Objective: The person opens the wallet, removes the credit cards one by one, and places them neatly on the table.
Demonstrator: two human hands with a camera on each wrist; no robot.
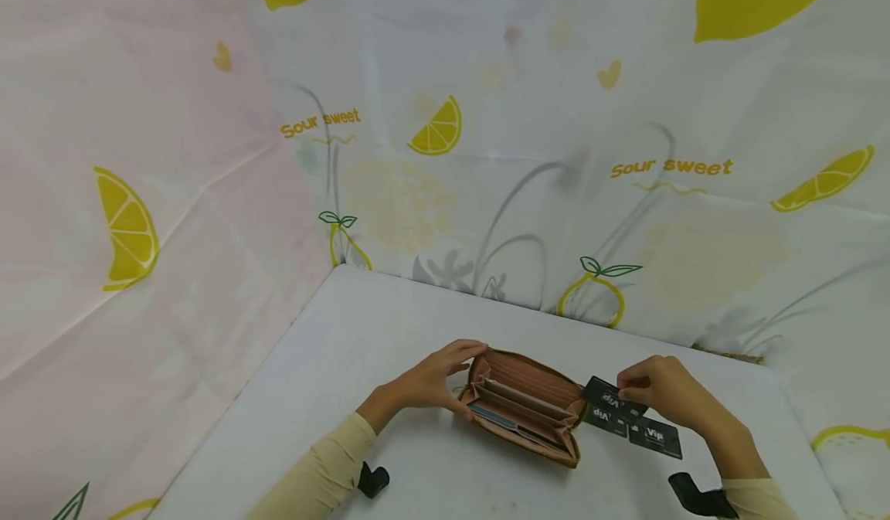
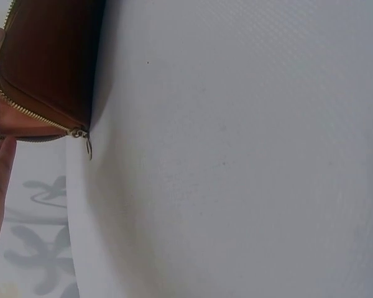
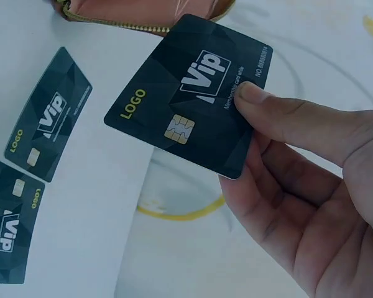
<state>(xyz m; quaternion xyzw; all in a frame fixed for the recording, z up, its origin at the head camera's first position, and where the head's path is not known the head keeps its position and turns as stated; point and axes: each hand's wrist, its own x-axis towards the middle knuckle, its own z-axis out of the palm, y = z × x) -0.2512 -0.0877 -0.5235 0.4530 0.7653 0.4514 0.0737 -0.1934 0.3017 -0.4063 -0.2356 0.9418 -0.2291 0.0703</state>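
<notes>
An open brown zip-around wallet (image 1: 524, 372) with a pinkish pleated lining rests on the white table. My left hand (image 1: 434, 378) holds its left end, fingers over the far edge and thumb at the near edge. The left wrist view shows the brown outside, brass zip teeth and zip pull (image 2: 89, 148). Bluish and dark cards (image 1: 492, 413) sit in a front slot. Between thumb and fingers, my right hand (image 1: 664, 389) pinches a black VIP card (image 3: 152, 84) just off the wallet's right end. Two more VIP cards (image 3: 46, 124) lie on the table below it.
The white table (image 1: 389, 319) meets a lemon-printed cloth (image 1: 487, 195) at its back and left side. Black straps or mounts (image 1: 374, 480) show at both wrists. Pale sleeves (image 1: 316, 466) cover the forearms.
</notes>
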